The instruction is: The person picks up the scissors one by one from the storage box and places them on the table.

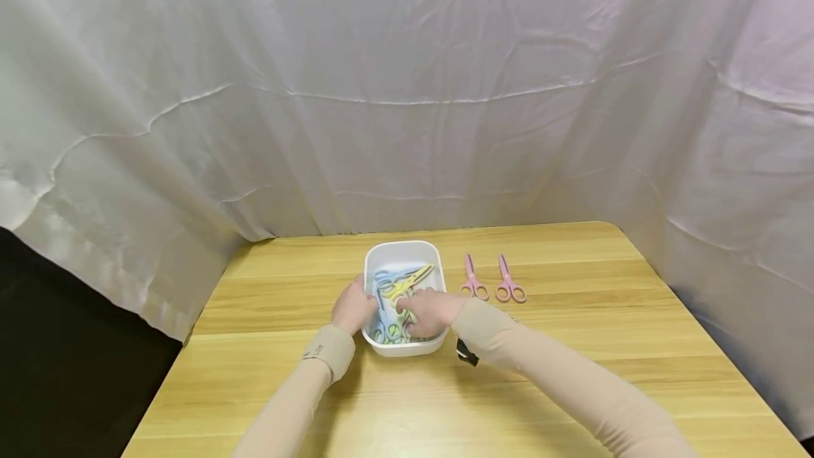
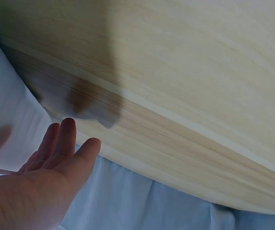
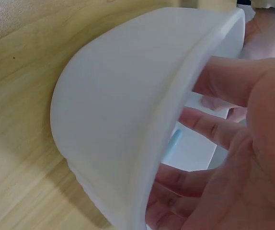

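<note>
A white plastic bin (image 1: 399,350) stands on the table with several small scissors in it. My left hand (image 1: 353,308) holds the bin's left wall at the rim; in the left wrist view, fingers of the left hand (image 2: 56,163) lie along its outside. The right hand (image 1: 429,311) reaches over the right rim into the bin, its fingertips among green-handled scissors (image 1: 407,316). In the right wrist view, the right hand's fingers (image 3: 214,127) are spread apart, tips partly hidden behind the bin wall. Blue scissors (image 1: 389,278) and yellow scissors (image 1: 413,281) lie farther back inside.
Two pink scissors, one nearer (image 1: 473,281) and one farther right (image 1: 509,283), lie side by side on the wooden table (image 1: 572,331), blades pointing away. A pale curtain (image 1: 407,140) hangs behind the table and down both sides.
</note>
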`<control>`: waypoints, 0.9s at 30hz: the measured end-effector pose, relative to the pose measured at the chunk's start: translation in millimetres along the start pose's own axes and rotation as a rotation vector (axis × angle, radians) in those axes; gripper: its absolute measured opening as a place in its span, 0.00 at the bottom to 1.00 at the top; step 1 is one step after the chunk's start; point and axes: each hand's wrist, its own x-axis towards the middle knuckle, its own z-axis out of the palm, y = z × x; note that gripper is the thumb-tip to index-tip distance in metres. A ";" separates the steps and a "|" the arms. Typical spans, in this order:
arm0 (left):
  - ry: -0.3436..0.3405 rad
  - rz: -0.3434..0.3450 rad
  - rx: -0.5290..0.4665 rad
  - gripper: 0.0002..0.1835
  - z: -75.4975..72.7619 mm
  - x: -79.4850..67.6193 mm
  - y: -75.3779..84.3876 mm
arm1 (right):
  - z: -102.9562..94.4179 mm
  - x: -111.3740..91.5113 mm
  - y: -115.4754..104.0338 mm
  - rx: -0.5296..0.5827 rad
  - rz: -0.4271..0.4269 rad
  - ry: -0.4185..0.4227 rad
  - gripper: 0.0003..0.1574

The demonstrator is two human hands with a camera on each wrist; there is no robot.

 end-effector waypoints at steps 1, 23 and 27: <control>0.001 0.000 -0.002 0.35 0.1 0.0 0.1 | 0.6 0.4 -0.4 -0.010 -0.001 -0.006 0.24; 0.003 -0.012 -0.013 0.34 0.4 2.2 0.1 | 7.7 7.0 -3.2 -0.042 0.043 -0.054 0.13; 0.001 -0.010 -0.005 0.34 0.3 1.2 0.8 | 8.8 7.6 -3.2 -0.019 0.033 -0.065 0.10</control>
